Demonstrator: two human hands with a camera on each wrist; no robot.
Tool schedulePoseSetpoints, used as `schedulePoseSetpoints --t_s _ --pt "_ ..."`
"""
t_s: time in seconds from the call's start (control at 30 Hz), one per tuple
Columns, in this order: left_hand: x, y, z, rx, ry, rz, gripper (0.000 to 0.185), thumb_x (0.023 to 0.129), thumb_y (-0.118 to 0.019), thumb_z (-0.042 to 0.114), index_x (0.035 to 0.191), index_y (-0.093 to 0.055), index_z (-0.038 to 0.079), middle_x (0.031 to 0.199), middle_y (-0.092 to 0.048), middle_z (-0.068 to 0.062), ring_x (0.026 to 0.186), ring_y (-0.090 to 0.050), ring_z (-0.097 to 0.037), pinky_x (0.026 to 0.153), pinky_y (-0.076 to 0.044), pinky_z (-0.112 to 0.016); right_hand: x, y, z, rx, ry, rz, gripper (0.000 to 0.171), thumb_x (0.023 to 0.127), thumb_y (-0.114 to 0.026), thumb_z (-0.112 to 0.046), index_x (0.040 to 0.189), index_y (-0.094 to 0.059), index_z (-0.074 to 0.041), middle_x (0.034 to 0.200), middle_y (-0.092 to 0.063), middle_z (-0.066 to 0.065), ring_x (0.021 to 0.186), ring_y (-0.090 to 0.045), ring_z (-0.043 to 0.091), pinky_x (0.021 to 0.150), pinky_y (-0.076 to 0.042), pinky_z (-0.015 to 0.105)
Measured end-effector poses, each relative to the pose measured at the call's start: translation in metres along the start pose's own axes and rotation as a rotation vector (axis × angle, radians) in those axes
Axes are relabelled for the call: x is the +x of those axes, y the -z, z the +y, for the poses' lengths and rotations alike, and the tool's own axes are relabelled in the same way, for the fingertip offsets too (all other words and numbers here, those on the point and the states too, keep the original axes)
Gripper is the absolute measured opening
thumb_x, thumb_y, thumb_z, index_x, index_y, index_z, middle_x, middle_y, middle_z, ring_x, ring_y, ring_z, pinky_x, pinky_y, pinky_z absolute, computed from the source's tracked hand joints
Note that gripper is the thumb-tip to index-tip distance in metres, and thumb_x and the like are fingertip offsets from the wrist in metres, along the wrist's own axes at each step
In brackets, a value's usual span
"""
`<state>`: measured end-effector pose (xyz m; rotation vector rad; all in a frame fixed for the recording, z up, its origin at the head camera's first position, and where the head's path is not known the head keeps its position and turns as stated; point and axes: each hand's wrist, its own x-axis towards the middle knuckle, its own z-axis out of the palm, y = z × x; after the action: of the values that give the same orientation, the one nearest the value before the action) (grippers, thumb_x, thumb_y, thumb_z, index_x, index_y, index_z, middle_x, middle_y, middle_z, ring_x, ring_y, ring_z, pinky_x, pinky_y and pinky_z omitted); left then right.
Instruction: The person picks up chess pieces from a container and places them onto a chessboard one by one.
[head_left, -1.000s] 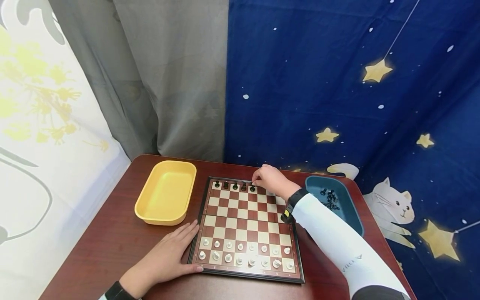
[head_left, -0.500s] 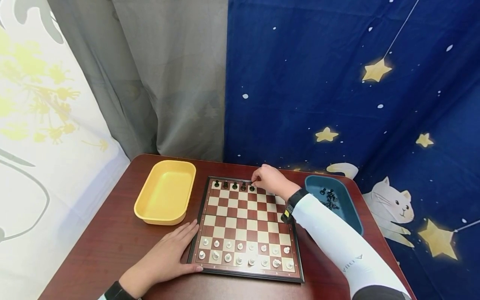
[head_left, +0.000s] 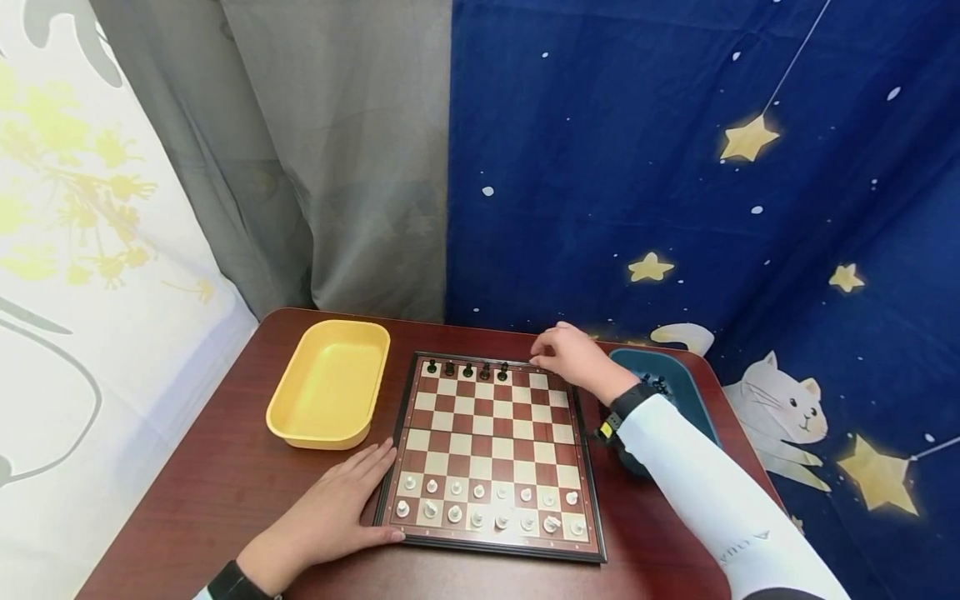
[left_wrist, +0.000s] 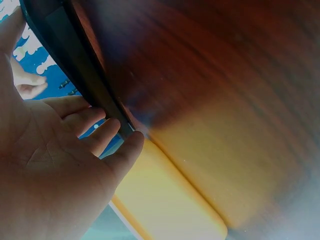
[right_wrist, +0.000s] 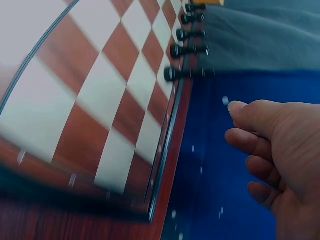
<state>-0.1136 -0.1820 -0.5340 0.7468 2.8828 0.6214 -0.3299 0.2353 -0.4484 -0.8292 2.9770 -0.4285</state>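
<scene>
The chessboard [head_left: 492, 446] lies on the table with two rows of white chess pieces [head_left: 501, 522] along its near side. Several black chess pieces stand upright in the far row from the left corner, the rightmost black piece [head_left: 503, 372] near the row's middle. My left hand [head_left: 337, 504] rests against the board's left edge, its fingers extended and thumb at the near corner; the left wrist view shows those fingers [left_wrist: 102, 135] along the dark rim. Over the far right part of the board is my right hand [head_left: 577, 358]. Nothing shows between its loosely bent fingers [right_wrist: 250, 142].
A yellow tray [head_left: 277, 417] stands left of the board. At the right is a blue tray [head_left: 697, 400] holding black pieces, partly hidden by the right forearm. Curtains [head_left: 525, 208] hang behind the table's far edge.
My right hand has left the rightmost black piece, which stays standing on the far row, and has moved right toward the blue tray. The left hand has kept its place.
</scene>
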Motion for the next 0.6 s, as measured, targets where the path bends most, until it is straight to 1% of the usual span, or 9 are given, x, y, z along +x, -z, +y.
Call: schedulePoseSetpoints --t_s 0.1,0.27,0.37,0.43,0.6 --pt "0.000 0.000 0.001 0.001 0.001 0.001 0.117 0.088 -0.072 0.085 0.168 -0.045 0.003 0.175 -0.041 -0.015 0.159 -0.040 -0.041 0.122 -0.041 -0.065 -0.016 0.010 0.014 0.005 -0.031 0.027 0.014 0.103 -0.082 -0.022 0.110 -0.086 -0.011 0.105 -0.079 0.002 0.095 -0.060 0.023 0.083 -0.055 0.045" --pt "0.002 0.001 0.003 -0.008 -0.005 0.002 0.116 0.088 -0.073 0.083 0.168 -0.046 0.003 0.174 -0.042 -0.016 0.159 -0.041 -0.042 0.122 -0.041 -0.066 -0.050 0.026 0.045 0.029 -0.133 0.073 0.011 0.104 -0.081 -0.019 0.108 -0.085 -0.010 0.101 -0.078 0.004 0.094 -0.059 0.025 0.080 -0.053 0.045" --pt "0.001 0.000 0.002 -0.006 -0.005 0.004 0.116 0.088 -0.073 0.084 0.167 -0.046 0.003 0.174 -0.042 -0.017 0.159 -0.041 -0.042 0.121 -0.041 -0.066 -0.069 0.034 0.064 0.054 -0.197 0.087 0.011 0.106 -0.078 -0.019 0.108 -0.084 -0.010 0.099 -0.076 0.005 0.094 -0.059 0.026 0.078 -0.052 0.044" --pt "0.001 0.000 0.001 -0.007 -0.001 0.003 0.116 0.088 -0.073 0.084 0.168 -0.046 0.003 0.174 -0.042 -0.016 0.159 -0.040 -0.042 0.121 -0.041 -0.067 -0.081 0.040 0.076 0.076 -0.229 0.095 0.012 0.107 -0.076 -0.019 0.109 -0.083 -0.009 0.100 -0.075 0.007 0.091 -0.061 0.026 0.076 -0.053 0.043" --pt "0.000 0.000 0.000 -0.012 0.000 -0.004 0.117 0.088 -0.073 0.084 0.168 -0.045 0.004 0.175 -0.041 -0.016 0.160 -0.039 -0.042 0.121 -0.041 -0.067 -0.110 0.049 0.103 0.101 -0.293 0.116 0.012 0.107 -0.074 -0.016 0.110 -0.082 -0.007 0.103 -0.077 0.010 0.087 -0.068 0.025 0.077 -0.057 0.044"
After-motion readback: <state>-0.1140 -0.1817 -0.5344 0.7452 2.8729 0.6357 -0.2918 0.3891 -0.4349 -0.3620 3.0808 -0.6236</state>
